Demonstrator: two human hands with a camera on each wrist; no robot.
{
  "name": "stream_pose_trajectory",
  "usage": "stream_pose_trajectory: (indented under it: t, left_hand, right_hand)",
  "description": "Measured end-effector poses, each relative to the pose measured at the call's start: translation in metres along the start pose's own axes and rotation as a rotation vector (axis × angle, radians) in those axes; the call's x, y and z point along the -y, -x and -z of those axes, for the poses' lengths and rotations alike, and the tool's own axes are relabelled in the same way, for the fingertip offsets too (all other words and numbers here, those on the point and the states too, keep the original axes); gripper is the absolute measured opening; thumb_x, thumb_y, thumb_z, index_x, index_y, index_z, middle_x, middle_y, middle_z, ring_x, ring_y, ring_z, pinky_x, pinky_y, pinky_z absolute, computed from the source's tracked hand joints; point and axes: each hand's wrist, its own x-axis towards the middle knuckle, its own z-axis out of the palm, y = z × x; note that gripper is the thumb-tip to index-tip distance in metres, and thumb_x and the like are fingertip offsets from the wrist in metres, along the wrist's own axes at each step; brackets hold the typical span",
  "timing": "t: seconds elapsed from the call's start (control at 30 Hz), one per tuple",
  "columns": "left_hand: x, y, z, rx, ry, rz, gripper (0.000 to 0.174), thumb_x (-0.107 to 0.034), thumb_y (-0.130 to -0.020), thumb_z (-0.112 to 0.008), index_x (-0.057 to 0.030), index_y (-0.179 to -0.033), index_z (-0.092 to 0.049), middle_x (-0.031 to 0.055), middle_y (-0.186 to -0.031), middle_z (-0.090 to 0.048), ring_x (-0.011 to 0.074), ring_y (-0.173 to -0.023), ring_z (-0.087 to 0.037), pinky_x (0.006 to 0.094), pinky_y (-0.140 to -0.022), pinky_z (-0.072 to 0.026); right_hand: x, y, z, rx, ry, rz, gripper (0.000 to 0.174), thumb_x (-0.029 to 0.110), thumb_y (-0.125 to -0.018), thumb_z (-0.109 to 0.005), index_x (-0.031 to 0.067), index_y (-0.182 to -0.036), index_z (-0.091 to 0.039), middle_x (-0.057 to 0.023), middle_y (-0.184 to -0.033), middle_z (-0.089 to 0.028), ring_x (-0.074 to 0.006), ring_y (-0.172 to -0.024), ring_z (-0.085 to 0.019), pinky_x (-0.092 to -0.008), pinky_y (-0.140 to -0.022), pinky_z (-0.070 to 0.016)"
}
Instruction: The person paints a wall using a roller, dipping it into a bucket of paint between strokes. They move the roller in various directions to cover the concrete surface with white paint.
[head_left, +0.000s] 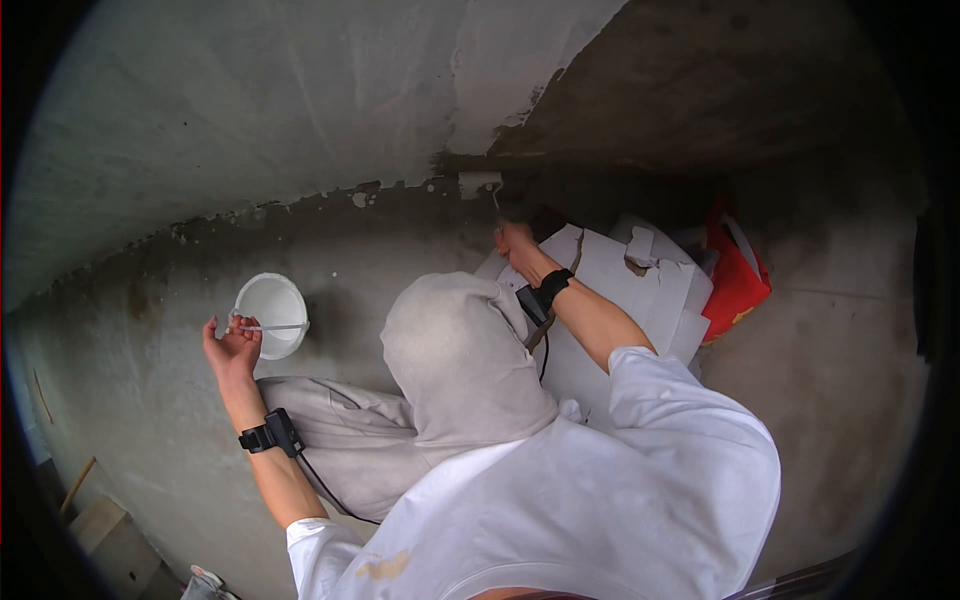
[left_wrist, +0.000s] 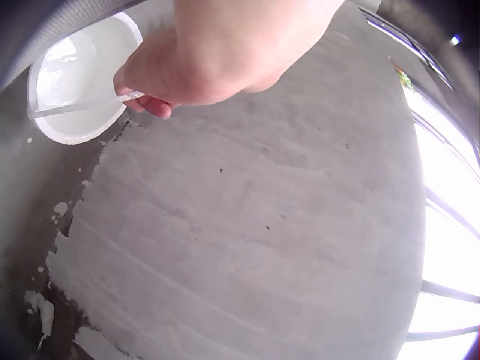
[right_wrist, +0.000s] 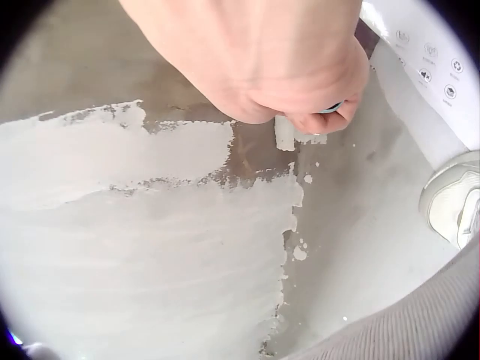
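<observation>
Two hands, both occupied: right hand [head_left: 518,245] curled on the near end of a paint roller [head_left: 478,183], left hand [head_left: 234,349] pinching the thin handle [head_left: 285,327] of a white bucket [head_left: 285,295]. Likeliest trouble: spilling from the bucket onto the floor [head_left: 350,250], through a jerk or tilt at that narrow grip while attending to the roller. Also possible: dabbing the floor or the white box [head_left: 655,290] near the right hand, through overrunning the foot of the wall [head_left: 350,100]. Roller just beyond the right hand, at the seam of wall and floor; contact with either hard to tell. Bucket just beside the left hand, well apart from the roller.
</observation>
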Motion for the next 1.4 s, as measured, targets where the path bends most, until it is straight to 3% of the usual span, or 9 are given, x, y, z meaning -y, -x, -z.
stream_pose_trajectory:
  t: [0.07,0.27,0.57,0.7,0.77,0.87,1.07,1.4]
  left_hand:
    - [-0.001,-0.001,0.001,0.001,0.003,0.001,0.038,-0.035,-0.085,-0.061,0.0015,-0.092,-0.054,0.0095,-0.083,-0.060,0.0225,-0.088,-0.055,0.0349,-0.090,-0.0431]
    - [-0.002,0.001,0.003,0.034,-0.010,0.005,0.037,-0.034,-0.085,-0.060,0.0020,-0.093,-0.055,0.0097,-0.083,-0.060,0.0227,-0.087,-0.055,0.0350,-0.091,-0.0434]
    - [0.001,0.007,-0.004,0.036,0.000,-0.002,0.036,-0.034,-0.086,-0.060,0.0010,-0.092,-0.053,0.0095,-0.081,-0.057,0.0216,-0.083,-0.054,0.0352,-0.091,-0.0439]
    - [0.002,0.010,-0.006,0.004,0.007,-0.014,0.036,-0.034,-0.086,-0.060,0.0012,-0.092,-0.052,0.0093,-0.080,-0.057,0.0213,-0.080,-0.053,0.0353,-0.091,-0.0438]
    - [0.000,0.010,-0.005,-0.001,0.014,-0.022,0.036,-0.034,-0.086,-0.060,0.0013,-0.092,-0.052,0.0094,-0.080,-0.057,0.0212,-0.080,-0.053,0.0353,-0.091,-0.0437]
    - [0.000,0.010,-0.004,0.002,0.008,-0.019,0.036,-0.034,-0.086,-0.059,0.0010,-0.092,-0.052,0.0095,-0.080,-0.057,0.0209,-0.080,-0.053,0.0350,-0.090,-0.0436]
    - [-0.001,0.013,-0.008,-0.013,0.012,-0.028,0.036,-0.035,-0.086,-0.058,0.0005,-0.090,-0.053,0.0098,-0.081,-0.058,0.0206,-0.079,-0.053,0.0345,-0.089,-0.0434]
    - [-0.002,0.013,-0.007,0.037,0.017,-0.014,0.036,-0.034,-0.086,-0.059,0.0005,-0.091,-0.053,0.0089,-0.079,-0.057,0.0209,-0.079,-0.053,0.0347,-0.090,-0.0431]
  right_hand:
    - [0.001,0.015,0.004,0.103,-0.008,0.027,0.026,0.023,-0.097,-0.054,0.0026,-0.081,-0.052,-0.0041,-0.062,-0.049,-0.0122,-0.044,-0.038,-0.0289,-0.039,-0.0241]
    - [0.011,0.039,0.002,0.077,-0.057,-0.050,0.027,0.024,-0.098,-0.053,0.0013,-0.083,-0.054,-0.0007,-0.060,-0.048,-0.0089,-0.044,-0.033,-0.0263,-0.041,-0.0227]
    - [-0.024,-0.046,0.002,0.109,-0.022,-0.097,0.028,0.023,-0.098,-0.051,0.0064,-0.077,-0.047,-0.0019,-0.060,-0.049,-0.0110,-0.043,-0.035,-0.0270,-0.042,-0.0239]
    - [-0.018,-0.038,0.002,0.153,0.023,-0.045,0.026,0.022,-0.099,-0.049,0.0071,-0.077,-0.046,-0.0020,-0.059,-0.048,-0.0113,-0.044,-0.035,-0.0274,-0.042,-0.0240]
    - [-0.020,-0.041,0.011,0.310,-0.073,-0.049,0.026,0.022,-0.100,-0.049,0.0072,-0.079,-0.047,-0.0005,-0.058,-0.044,-0.0105,-0.045,-0.034,-0.0274,-0.043,-0.0233]
    - [0.036,0.058,-0.008,0.178,-0.006,-0.046,0.025,0.023,-0.102,-0.050,0.0053,-0.084,-0.049,0.0014,-0.060,-0.042,-0.0077,-0.047,-0.034,-0.0250,-0.042,-0.0242]
    - [0.094,0.144,-0.008,0.297,-0.145,-0.035,0.026,0.026,-0.101,-0.053,0.0023,-0.089,-0.052,-0.0001,-0.068,-0.050,-0.0073,-0.051,-0.040,-0.0231,-0.044,-0.0308]
    - [0.060,0.073,-0.036,0.293,-0.158,-0.118,0.024,0.019,-0.102,-0.049,0.0004,-0.088,-0.049,-0.0011,-0.065,-0.047,-0.0074,-0.048,-0.039,-0.0228,-0.041,-0.0304]
